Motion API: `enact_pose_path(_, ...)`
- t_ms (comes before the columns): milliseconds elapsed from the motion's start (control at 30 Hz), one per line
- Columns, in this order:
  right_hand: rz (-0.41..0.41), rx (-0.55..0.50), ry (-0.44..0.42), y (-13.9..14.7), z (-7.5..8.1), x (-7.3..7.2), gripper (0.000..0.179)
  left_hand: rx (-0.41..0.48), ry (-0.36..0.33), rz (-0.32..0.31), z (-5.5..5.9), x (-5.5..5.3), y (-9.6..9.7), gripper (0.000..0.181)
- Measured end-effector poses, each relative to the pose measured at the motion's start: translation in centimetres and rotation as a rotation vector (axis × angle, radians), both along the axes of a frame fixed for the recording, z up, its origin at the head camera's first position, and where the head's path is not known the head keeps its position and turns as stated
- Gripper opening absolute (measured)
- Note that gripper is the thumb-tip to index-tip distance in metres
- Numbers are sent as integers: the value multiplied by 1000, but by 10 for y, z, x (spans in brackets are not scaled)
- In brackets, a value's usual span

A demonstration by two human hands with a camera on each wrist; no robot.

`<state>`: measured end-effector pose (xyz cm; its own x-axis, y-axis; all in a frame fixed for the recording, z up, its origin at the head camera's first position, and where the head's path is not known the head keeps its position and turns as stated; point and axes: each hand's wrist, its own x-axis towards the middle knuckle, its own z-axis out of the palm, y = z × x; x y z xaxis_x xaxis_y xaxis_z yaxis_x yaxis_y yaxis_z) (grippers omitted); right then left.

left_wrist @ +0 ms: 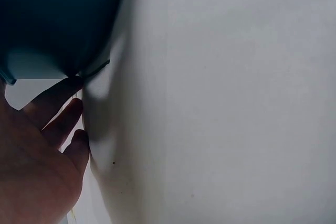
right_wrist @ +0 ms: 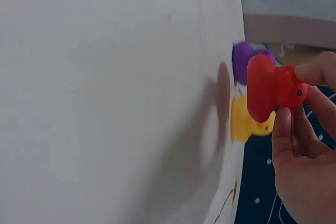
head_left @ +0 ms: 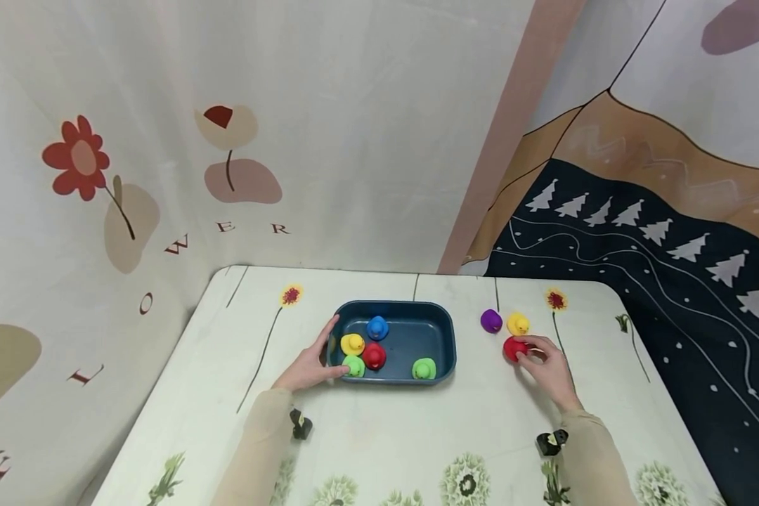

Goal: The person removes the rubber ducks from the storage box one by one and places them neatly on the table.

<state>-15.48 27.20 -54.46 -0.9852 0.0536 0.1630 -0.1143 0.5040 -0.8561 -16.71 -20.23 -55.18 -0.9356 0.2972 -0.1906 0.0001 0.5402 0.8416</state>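
Observation:
My left hand (head_left: 308, 364) holds the left end of a dark blue tray (head_left: 443, 344), thumb at the front corner and fingers along the left side. Inside the tray sit a blue rubber duck (head_left: 377, 328), a yellow duck (head_left: 352, 344), a red duck (head_left: 374, 356) and two green ducks, one by my thumb and one (head_left: 424, 369) at the front right. To the tray's right, my right hand (head_left: 549, 369) pinches another red rubber duck (right_wrist: 262, 87) by its head, raised off the table with its shadow beside it.
Just beyond the held duck, a purple duck (head_left: 491, 321) and a yellow duck (head_left: 518, 323) stand on the table. The table carries a white flower-print cloth (head_left: 379, 436). Printed curtains (head_left: 367, 140) hang behind and beside it.

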Motion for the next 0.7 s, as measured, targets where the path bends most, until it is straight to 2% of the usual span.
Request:
enact_pose_path(433, -74, 49, -86, 28, -9, -2, 30, 1, -13, 10, 0, 0, -2, 101)
enact_pose_path(700, -157, 70, -161, 39, -2, -11, 33, -11, 20, 1, 2, 2, -2, 101)
